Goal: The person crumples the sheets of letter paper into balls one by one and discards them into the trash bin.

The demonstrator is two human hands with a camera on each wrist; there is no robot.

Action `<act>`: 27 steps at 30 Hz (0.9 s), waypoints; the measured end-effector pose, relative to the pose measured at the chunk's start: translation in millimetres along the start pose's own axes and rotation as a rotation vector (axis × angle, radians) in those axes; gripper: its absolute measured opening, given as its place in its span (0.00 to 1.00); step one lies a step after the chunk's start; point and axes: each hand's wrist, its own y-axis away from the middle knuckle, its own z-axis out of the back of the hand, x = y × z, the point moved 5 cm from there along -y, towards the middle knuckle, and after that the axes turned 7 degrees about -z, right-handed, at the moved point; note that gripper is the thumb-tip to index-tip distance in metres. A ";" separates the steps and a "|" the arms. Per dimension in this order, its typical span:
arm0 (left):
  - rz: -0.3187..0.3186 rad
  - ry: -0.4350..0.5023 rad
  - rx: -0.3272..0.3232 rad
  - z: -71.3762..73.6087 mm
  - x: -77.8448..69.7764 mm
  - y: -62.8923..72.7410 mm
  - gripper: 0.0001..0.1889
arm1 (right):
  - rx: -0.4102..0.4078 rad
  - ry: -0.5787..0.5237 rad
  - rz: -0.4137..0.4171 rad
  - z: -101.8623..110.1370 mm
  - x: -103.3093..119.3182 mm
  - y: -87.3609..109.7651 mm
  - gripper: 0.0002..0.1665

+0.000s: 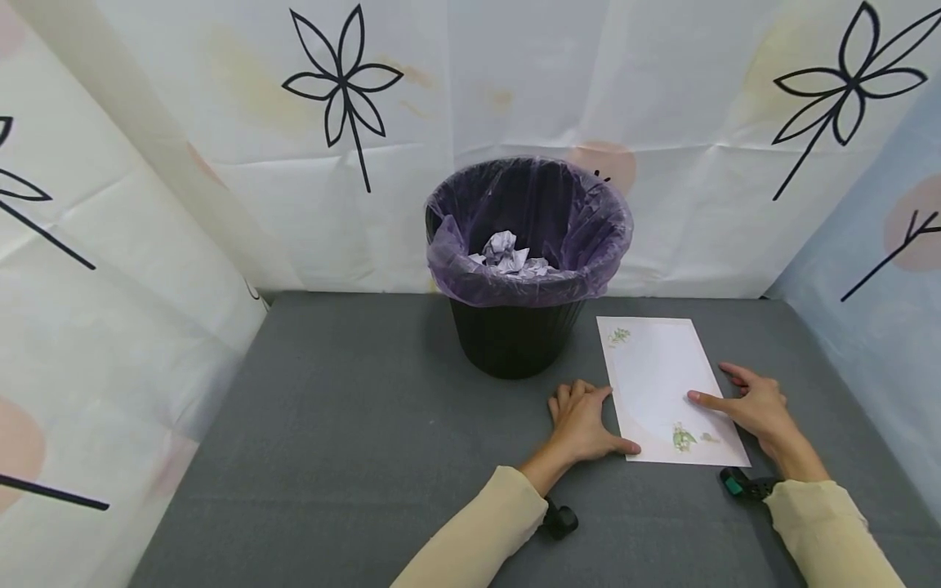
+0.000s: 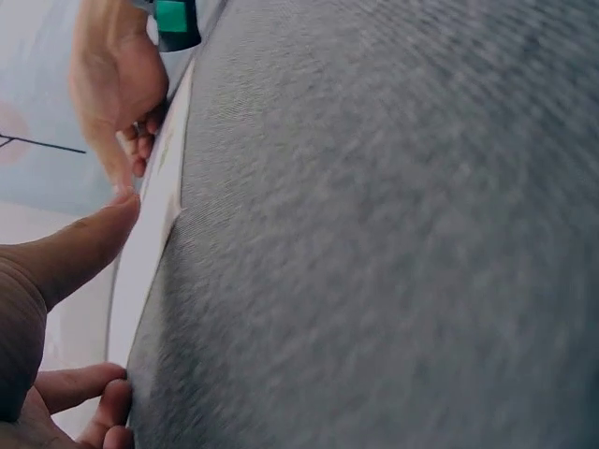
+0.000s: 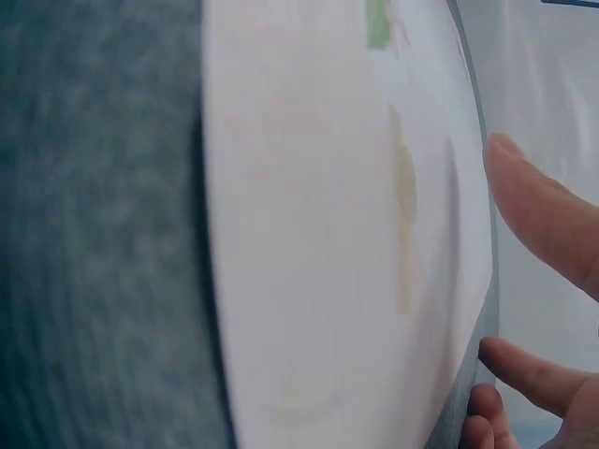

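A white sheet of paper (image 1: 650,380) with small green plant prints lies flat on the grey cloth. My left hand (image 1: 584,425) is at its left edge, thumb on the lower left corner and index fingertip at the edge higher up. Across the sheet, my right hand (image 1: 760,408) has its thumb over the paper near the right edge, while its index finger reaches past that edge. In the right wrist view the paper (image 3: 309,234) fills the middle, with the right thumb (image 3: 543,215) beside it. The left wrist view shows the left thumb (image 2: 84,248) above the paper's edge.
Behind the left hand stands a black bin (image 1: 515,343) with a purple liner (image 1: 515,290) folded over its rim. Crumpled paper (image 1: 503,249) lies inside. White printed sheeting (image 1: 243,220) walls the back and left, bluish sheeting (image 1: 882,302) the right.
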 end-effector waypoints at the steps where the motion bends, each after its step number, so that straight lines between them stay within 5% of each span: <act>1: 0.005 -0.018 0.001 -1.5 -1.0 -0.3 0.48 | -0.011 0.000 -0.005 -0.4 0.4 0.3 0.60; 14: 0.015 -0.079 -0.016 -5.5 -5.7 0.9 0.51 | -0.029 -0.095 -0.107 -3.5 8.4 5.4 0.56; 27: 0.022 -0.086 -0.021 -8.1 -5.5 2.1 0.52 | -0.196 -0.289 -0.141 -0.5 11.2 5.2 0.28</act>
